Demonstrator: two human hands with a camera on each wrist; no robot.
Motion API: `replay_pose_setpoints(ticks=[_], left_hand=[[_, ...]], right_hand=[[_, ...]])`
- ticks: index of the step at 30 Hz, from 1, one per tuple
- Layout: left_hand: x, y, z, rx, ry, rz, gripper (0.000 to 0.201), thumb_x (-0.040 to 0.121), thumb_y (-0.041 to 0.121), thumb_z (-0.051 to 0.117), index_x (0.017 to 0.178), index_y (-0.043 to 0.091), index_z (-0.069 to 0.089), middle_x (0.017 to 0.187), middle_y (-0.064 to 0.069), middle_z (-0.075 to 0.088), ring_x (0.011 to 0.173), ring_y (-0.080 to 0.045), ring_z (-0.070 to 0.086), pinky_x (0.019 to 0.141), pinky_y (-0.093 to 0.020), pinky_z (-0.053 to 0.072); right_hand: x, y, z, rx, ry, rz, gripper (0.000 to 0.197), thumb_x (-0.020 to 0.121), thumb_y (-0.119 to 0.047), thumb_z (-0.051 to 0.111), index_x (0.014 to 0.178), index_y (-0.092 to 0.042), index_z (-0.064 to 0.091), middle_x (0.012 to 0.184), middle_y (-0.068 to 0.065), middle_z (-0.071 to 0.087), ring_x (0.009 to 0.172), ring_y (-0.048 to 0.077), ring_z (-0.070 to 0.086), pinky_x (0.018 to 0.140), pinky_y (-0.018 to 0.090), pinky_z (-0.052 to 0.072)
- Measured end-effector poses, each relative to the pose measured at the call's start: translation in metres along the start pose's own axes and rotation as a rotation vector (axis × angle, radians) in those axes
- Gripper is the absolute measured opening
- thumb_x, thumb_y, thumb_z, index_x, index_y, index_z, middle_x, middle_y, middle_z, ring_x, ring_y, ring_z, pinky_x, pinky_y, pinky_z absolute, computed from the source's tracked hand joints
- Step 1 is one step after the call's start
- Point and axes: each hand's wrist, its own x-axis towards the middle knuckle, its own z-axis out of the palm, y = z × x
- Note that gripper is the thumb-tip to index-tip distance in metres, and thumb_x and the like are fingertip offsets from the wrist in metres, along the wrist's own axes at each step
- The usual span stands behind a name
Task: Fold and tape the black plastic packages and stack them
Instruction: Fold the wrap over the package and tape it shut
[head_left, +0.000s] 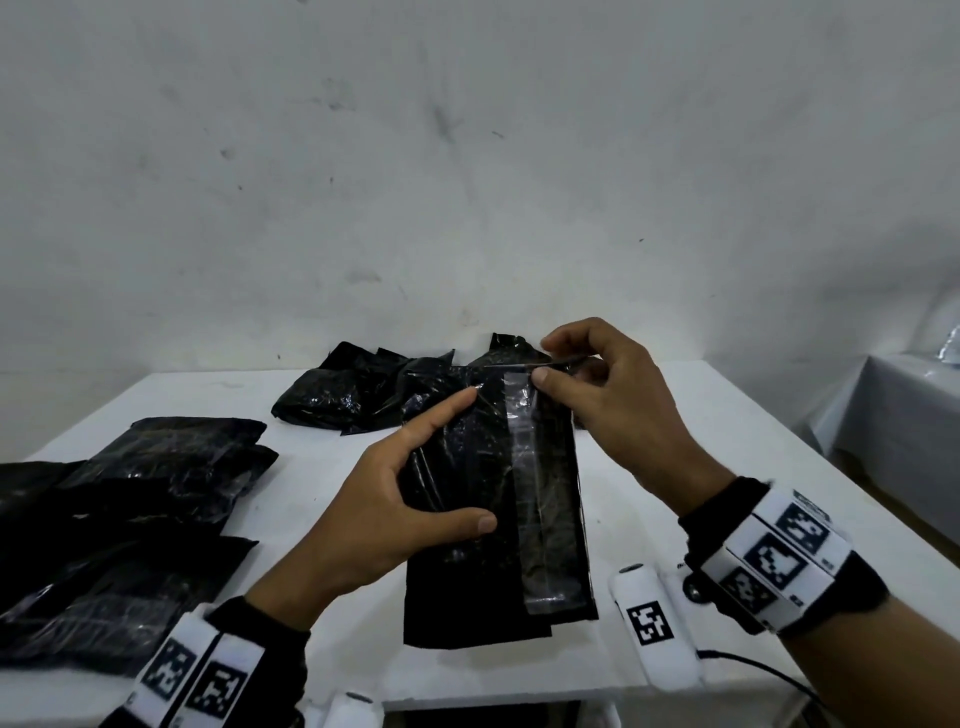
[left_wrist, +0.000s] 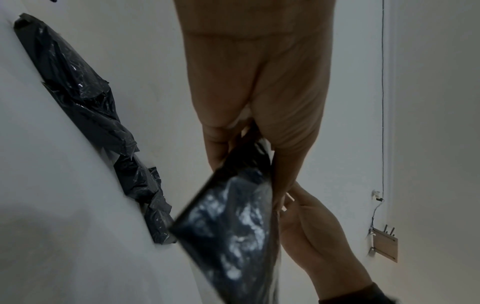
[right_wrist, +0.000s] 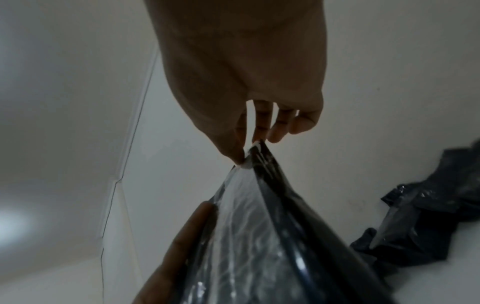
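A long black plastic package (head_left: 467, 493) is held up over the white table (head_left: 701, 441), with a clear tape strip (head_left: 524, 467) running down its length. My left hand (head_left: 415, 493) grips the package's left edge, thumb on the front and fingers behind it. My right hand (head_left: 561, 366) pinches the top end of the strip at the package's upper edge. In the right wrist view the fingertips (right_wrist: 241, 152) pinch the shiny strip (right_wrist: 246, 216). The left wrist view shows my left hand (left_wrist: 246, 164) holding the package (left_wrist: 233, 226).
A stack of flat black packages (head_left: 130, 519) lies at the left of the table. A crumpled heap of black packages (head_left: 374, 395) sits at the back by the wall. A white device with a marker (head_left: 649, 623) and a cable lies near the front edge.
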Motion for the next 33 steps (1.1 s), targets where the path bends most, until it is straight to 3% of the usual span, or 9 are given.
replay_pose_setpoints(ticks=[3,5,8,11,14,17,20,27,33], left_hand=[[0.003,-0.001,-0.007,-0.007,-0.014,-0.022,0.097,0.065,0.005,0.092,0.145,0.039,0.049,0.139,0.021,0.06,0.13,-0.004,0.057,0.106,-0.021,0.047],[0.005,0.0,-0.013,-0.01,-0.069,-0.042,0.097,0.066,0.004,0.092,0.146,0.039,0.049,0.141,0.017,0.06,0.131,-0.008,0.057,0.108,-0.028,0.048],[0.006,0.004,-0.019,0.029,-0.181,-0.051,0.095,0.069,0.003,0.091,0.147,0.039,0.048,0.143,0.02,0.057,0.133,-0.006,0.054,0.109,-0.027,0.047],[0.007,0.006,-0.028,0.05,-0.198,-0.07,0.102,0.071,0.001,0.088,0.15,0.043,0.038,0.144,0.029,0.052,0.135,0.003,0.049,0.104,-0.015,0.045],[0.009,0.0,-0.036,-0.02,0.057,-0.104,0.111,0.07,0.019,0.086,0.149,0.063,0.022,0.136,0.014,0.061,0.122,-0.009,0.064,0.097,-0.029,0.055],[-0.001,-0.013,-0.029,-0.194,0.425,-0.184,0.092,0.068,0.05,0.089,0.143,0.057,0.037,0.127,0.001,0.067,0.107,-0.013,0.071,0.086,-0.035,0.057],[-0.016,-0.023,-0.006,-0.371,0.449,-0.322,0.108,0.046,0.072,0.089,0.139,0.058,0.036,0.127,-0.006,0.067,0.106,-0.025,0.071,0.075,-0.045,0.062],[-0.01,-0.022,0.022,-0.454,0.482,-0.267,0.099,0.067,0.02,0.084,0.146,0.05,0.033,0.114,-0.009,0.075,0.096,-0.027,0.076,0.069,-0.041,0.063],[-0.024,-0.034,0.028,-0.545,0.521,-0.331,0.053,0.086,0.024,0.068,0.133,0.039,0.051,0.101,-0.007,0.079,0.091,-0.022,0.076,0.061,-0.038,0.063]], right_hand=[[-0.003,0.005,0.002,0.154,-0.149,0.132,0.052,0.075,-0.045,0.085,0.118,-0.042,0.055,0.119,-0.007,0.065,0.104,0.014,0.068,0.09,0.037,0.056],[-0.007,0.007,0.004,0.243,-0.262,0.194,0.075,0.068,-0.037,0.091,0.129,-0.034,0.047,0.118,-0.002,0.067,0.104,0.016,0.071,0.087,0.034,0.058],[-0.011,0.005,0.004,0.378,-0.29,0.285,0.064,0.076,-0.012,0.084,0.13,-0.023,0.049,0.104,-0.007,0.074,0.092,0.013,0.073,0.07,0.029,0.059],[-0.013,0.004,0.005,0.485,-0.247,0.361,0.042,0.085,-0.013,0.076,0.124,-0.016,0.059,0.089,-0.008,0.075,0.075,0.014,0.071,0.057,0.027,0.055],[-0.018,0.009,0.006,0.593,-0.13,0.399,0.028,0.089,-0.014,0.071,0.117,-0.008,0.067,0.086,0.002,0.072,0.068,0.012,0.068,0.055,0.027,0.055],[-0.021,0.017,0.005,0.748,0.05,0.427,0.025,0.091,-0.015,0.07,0.114,-0.006,0.067,0.088,0.006,0.072,0.072,0.017,0.068,0.06,0.031,0.058],[-0.027,0.022,0.007,0.876,0.174,0.431,0.019,0.091,-0.014,0.069,0.109,-0.01,0.064,0.091,0.007,0.072,0.077,0.02,0.069,0.063,0.034,0.06],[-0.051,0.029,0.024,0.992,0.248,0.429,0.021,0.092,-0.014,0.066,0.111,-0.009,0.061,0.097,0.013,0.073,0.081,0.023,0.072,0.071,0.039,0.062],[-0.079,0.041,0.031,1.024,0.291,0.481,0.014,0.093,-0.017,0.063,0.104,-0.008,0.063,0.09,0.013,0.074,0.077,0.023,0.072,0.068,0.036,0.062]])
